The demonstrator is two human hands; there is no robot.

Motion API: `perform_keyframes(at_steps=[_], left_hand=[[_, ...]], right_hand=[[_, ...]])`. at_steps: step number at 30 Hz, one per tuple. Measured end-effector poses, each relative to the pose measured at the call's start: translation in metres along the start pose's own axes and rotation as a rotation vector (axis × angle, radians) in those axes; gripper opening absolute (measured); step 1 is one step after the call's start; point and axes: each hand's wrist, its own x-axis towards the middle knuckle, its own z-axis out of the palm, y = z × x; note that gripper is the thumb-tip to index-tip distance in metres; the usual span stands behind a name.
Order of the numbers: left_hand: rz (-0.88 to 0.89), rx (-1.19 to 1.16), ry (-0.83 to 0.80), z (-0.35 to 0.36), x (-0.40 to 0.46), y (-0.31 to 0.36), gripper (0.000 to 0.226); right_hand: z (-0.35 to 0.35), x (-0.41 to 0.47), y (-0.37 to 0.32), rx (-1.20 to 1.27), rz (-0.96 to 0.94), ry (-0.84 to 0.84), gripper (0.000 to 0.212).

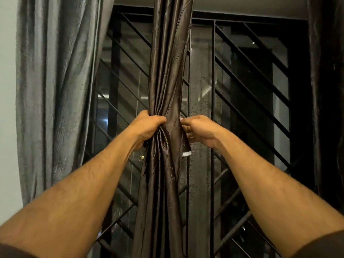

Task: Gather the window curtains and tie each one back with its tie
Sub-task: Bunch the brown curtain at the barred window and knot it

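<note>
Both forearms reach up to the brown curtain point(167, 75) hanging before the window grille point(251, 71). Left hand point(147, 127) clenches the gathered folds; right hand point(197, 130) pinches the tie point(183, 144) wrapped around them. Grey curtain point(55, 81) hangs left.

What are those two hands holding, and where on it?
The left hand grips the gathered brown curtain around its middle. The right hand pinches the tie at the bunch's right side, its white-edged end hanging below the fingers.
</note>
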Motion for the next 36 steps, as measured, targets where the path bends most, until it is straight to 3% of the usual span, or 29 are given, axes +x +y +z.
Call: perform_keyframes(at_steps=[5,7,10,12,14,16,18,21,24,29,33,36], left_hand=[[0.057,0.125,-0.01,-0.007,-0.002,0.004,0.042],[0.094,0.201,-0.003,-0.006,-0.005,0.005,0.047],[0.148,0.422,0.156,-0.002,-0.009,0.007,0.062],[0.126,0.488,0.292,0.003,-0.013,0.01,0.07],[0.098,0.489,0.382,0.012,-0.017,0.013,0.062],[0.075,0.424,0.401,0.018,-0.02,0.013,0.045],[0.004,0.152,0.334,0.02,-0.021,0.011,0.034],[-0.145,-0.328,0.124,0.013,-0.032,0.011,0.03],[-0.224,-0.53,-0.097,-0.001,-0.042,0.014,0.016],[-0.246,-0.557,0.013,-0.015,-0.036,0.007,0.022],[-0.233,-0.451,0.018,-0.018,-0.037,0.004,0.003],[-0.204,-0.425,0.022,-0.017,-0.037,0.004,0.008]], right_hand=[[-0.003,-0.027,-0.005,0.093,-0.032,-0.133,0.021],[-0.002,-0.042,-0.011,-0.014,-0.081,-0.028,0.015],[0.001,-0.059,-0.027,-0.308,-0.203,0.321,0.017],[0.008,-0.066,-0.039,-0.23,-0.254,0.41,0.027],[0.022,-0.073,-0.049,-0.01,-0.25,0.335,0.03],[0.041,-0.077,-0.053,0.105,-0.226,0.202,0.025],[0.053,-0.08,-0.051,0.123,-0.194,0.111,0.015],[0.059,-0.083,-0.045,0.107,-0.171,0.096,0.005],[0.063,-0.084,-0.038,-0.028,-0.192,0.131,0.002],[0.065,-0.081,-0.033,-0.164,-0.187,0.201,0.01],[0.065,-0.078,-0.025,-0.348,-0.253,0.195,0.02],[0.067,-0.07,-0.017,-0.579,-0.306,0.362,0.026]])
